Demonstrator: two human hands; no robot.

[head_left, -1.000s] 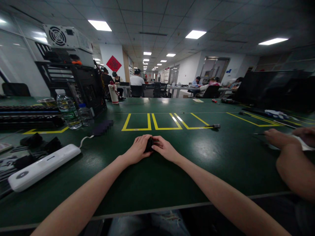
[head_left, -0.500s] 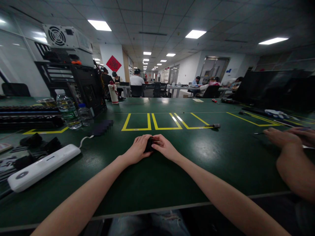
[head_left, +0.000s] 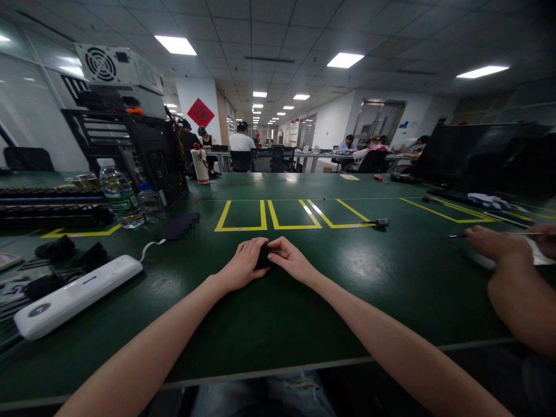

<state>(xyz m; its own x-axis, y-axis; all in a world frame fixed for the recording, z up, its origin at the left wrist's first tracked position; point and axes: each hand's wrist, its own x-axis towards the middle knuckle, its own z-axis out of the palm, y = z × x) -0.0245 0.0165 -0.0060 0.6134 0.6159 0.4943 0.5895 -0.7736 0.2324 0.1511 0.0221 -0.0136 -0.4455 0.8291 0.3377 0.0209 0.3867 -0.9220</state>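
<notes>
A small black object (head_left: 263,256), its kind not clear, is held low over the green table (head_left: 304,324). My left hand (head_left: 244,260) is closed around its left side, fingers over the top and thumb below. At its right side, my right hand (head_left: 288,258) is closed in a pinch, fingertips against or very near the object. Something thin and greyish may lie between those fingertips, too small to name. Beyond my hands, yellow tape outlines (head_left: 243,228) mark the table. A screwdriver-like tool (head_left: 381,223) with a dark handle lies across the rightmost of the three central ones.
To the left are a white power strip (head_left: 82,292), a dark phone-like item (head_left: 180,226), water bottles (head_left: 119,197) and an open computer case (head_left: 152,156). On the right, a co-worker's hands (head_left: 499,243) hold a thin rod-like tool. A white tumbler (head_left: 200,166) stands farther back.
My left hand and the black object stay in place. My right fingertips have shifted slightly at its right side. The co-worker's far hand has moved right, away from the near one.
</notes>
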